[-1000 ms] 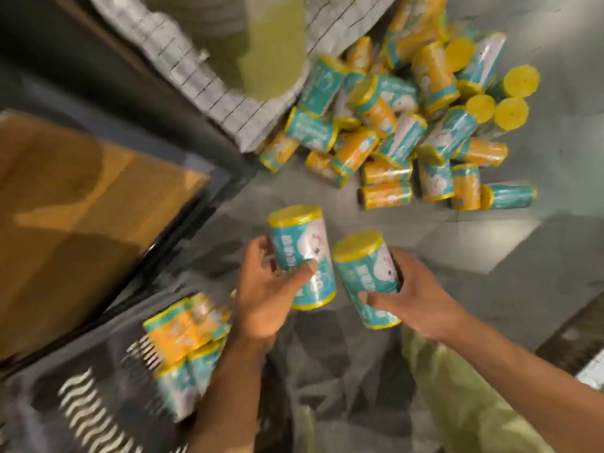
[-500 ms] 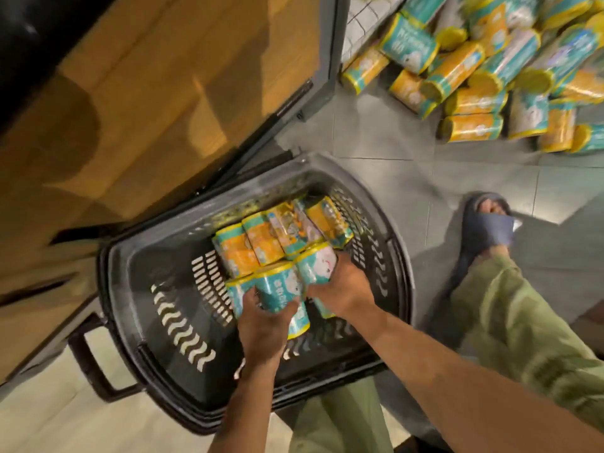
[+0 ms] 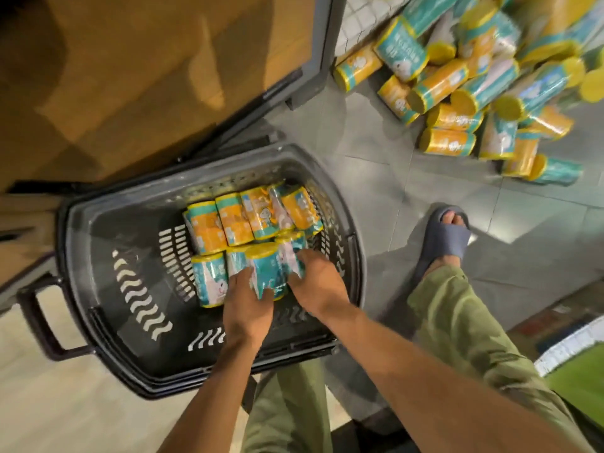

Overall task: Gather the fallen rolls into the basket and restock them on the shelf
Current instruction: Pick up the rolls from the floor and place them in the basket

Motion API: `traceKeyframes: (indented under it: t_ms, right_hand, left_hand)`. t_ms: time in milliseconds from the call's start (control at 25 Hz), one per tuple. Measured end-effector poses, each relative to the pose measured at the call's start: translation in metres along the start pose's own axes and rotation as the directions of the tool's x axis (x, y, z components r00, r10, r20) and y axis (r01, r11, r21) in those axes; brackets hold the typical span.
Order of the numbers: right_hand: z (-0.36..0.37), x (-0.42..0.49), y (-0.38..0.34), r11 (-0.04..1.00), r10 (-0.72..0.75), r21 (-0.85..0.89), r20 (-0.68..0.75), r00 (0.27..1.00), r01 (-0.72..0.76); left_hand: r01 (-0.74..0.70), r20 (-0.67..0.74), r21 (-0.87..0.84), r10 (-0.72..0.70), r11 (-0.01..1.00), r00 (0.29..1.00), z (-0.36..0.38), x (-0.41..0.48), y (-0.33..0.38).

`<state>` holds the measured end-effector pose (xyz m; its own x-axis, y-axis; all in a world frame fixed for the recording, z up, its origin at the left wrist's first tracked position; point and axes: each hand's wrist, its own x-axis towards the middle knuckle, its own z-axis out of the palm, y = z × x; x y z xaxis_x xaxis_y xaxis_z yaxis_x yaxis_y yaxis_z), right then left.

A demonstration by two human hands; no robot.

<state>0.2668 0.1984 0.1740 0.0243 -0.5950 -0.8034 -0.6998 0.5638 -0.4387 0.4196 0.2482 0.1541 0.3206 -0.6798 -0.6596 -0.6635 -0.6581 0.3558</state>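
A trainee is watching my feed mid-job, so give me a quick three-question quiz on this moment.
1. True or false: the right hand grips a white-teal roll inside the basket.
2. Most fallen rolls lie: A) on the floor tiles, B) on the wooden shelf, C) across the person's lap.
3. What colour caps the teal roll that the left hand holds?
Key: 1 true; 2 A; 3 yellow.

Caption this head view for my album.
Left hand and right hand set teal rolls into the basket; a pile lies nearby.
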Motion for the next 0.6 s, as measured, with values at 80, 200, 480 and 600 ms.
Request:
traceKeyframes:
  t_ms: [80,200,480,600]
  right_hand:
    - [-0.041,-0.041,-0.002,0.983,-0.181,-0.046,-0.059,0.982,0.178]
    - [-0.125,-0.078,0.02,0.962,-0.269,-0.095,-0.173,0.947,0.256]
    - [-0.322,-0.003,0.146,0.981,-0.119,-0.187,-0.361,0.925,0.054]
    - [-0.368,0.076,0.203,0.985,-0.098,-0.165,-0.335,0.937,0.045]
  left_hand:
    - [-0.097,-0.047,-0.009,0.096,0.995,0.994,-0.03,-0.025,0.04]
    - [-0.24,-0.045,0.027,0.242,0.97,0.969,-0.056,-0.057,0.119]
    - [-0.496,0.093,0.182,0.487,0.849,0.868,0.055,-0.03,0.336]
    - [-0.538,0.146,0.221,0.518,0.814,0.843,0.141,0.034,0.39]
